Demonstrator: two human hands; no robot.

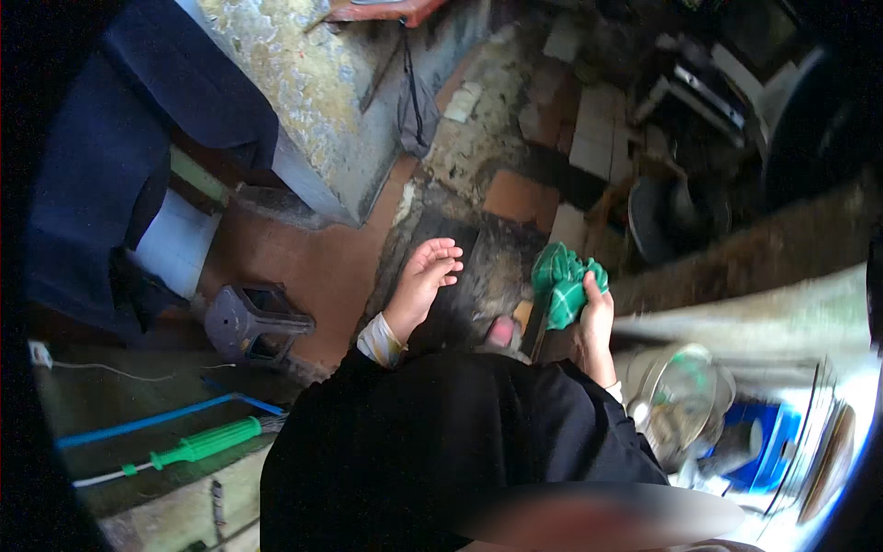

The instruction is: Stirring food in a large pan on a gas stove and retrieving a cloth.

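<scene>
My right hand (597, 310) grips a bunched green checked cloth (564, 284), its thumb pressed on the near side of the folds. The cloth hangs in front of me, to the right of the middle. To the left, my left hand (429, 279) is raised over the dark floor with its fingers a little curled and apart, and nothing is in it. A gap lies between the left hand and the cloth. Part of a foot (502, 332) shows below, between the two hands.
A grey plastic stool (259, 323) lies at the left on the reddish floor (303, 265). A green-handled broom (207, 441) is at the lower left. Dark blue fabric (90, 200) hangs at the far left. At the lower right are a metal pan (683, 400) and a blue container (766, 441).
</scene>
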